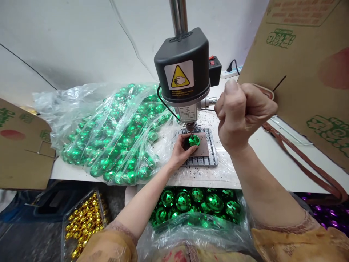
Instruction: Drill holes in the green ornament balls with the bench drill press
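A small black bench drill press (182, 69) stands upright over a grooved metal base plate (213, 147). My left hand (182, 150) grips a shiny green faceted ball (194, 140) between thumb and fingers. It holds the ball on a brownish pad (203, 150), right under the chuck (191, 126); whether the bit is inside the ball I cannot make out. My right hand (240, 112) is closed in a fist at the right of the drill head, around the feed lever (209, 109), whose grip is mostly hidden by the fingers.
Green balls fill a clear plastic bag (109, 134) on the left of the white table (79, 176). More green balls (197, 200) lie in plastic at my lap. Cardboard boxes (308, 69) flank both sides. A brown strap (302, 160) and a tray of gold balls (84, 222) are nearby.
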A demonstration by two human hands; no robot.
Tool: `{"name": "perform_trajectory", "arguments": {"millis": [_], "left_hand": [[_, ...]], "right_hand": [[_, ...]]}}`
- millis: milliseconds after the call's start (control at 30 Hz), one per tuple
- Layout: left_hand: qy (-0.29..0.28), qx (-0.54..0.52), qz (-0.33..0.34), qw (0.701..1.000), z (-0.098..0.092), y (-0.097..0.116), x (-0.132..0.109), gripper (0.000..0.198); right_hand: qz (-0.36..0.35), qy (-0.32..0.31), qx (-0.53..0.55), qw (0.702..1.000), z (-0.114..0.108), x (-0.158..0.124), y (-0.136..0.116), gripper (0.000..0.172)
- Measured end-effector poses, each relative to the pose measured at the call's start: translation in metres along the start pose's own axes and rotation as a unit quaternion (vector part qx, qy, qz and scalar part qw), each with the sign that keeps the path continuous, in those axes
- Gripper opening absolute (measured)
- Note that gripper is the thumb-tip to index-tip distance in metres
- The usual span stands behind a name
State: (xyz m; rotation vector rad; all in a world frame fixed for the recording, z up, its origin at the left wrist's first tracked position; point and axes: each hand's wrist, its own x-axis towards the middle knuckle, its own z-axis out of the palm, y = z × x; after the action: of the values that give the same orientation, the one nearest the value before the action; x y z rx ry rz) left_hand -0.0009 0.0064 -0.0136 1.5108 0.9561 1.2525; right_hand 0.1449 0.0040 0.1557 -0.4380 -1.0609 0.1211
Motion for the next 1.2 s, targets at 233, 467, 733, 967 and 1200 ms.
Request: {"name": "perform_trajectory", "arguments": {"millis": [233, 467, 733, 967, 1200], "left_hand": [[0.008, 0.0, -0.001, 1.0, -0.001, -0.001, 0.001, 0.051], [0.005, 0.015, 0.003, 1.0, -0.001, -0.003, 0.001, 0.049], [-0.003, 0.02, 0.01, 1.0, -0.001, -0.002, 0.0, 0.05], [-0.001, 0.018, 0.018, 1.0, 0.0, -0.004, 0.0, 0.05], [0.004, 0.025, 0.028, 0.999, 0.0, -0.005, 0.0, 0.052]], "right_hand": [[0.0, 0.0, -0.045, 0.999, -0.005, -0.009, 0.006, 0.053], [-0.019, 0.021, -0.028, 0.999, -0.005, -0.015, 0.014, 0.052], [-0.059, 0.026, 0.0, 0.998, -0.007, -0.019, 0.022, 0.053], [-0.093, 0.015, 0.021, 0.995, -0.011, -0.022, 0.024, 0.051], [-0.111, 0.002, 0.027, 0.993, -0.013, -0.025, 0.022, 0.05]]}}
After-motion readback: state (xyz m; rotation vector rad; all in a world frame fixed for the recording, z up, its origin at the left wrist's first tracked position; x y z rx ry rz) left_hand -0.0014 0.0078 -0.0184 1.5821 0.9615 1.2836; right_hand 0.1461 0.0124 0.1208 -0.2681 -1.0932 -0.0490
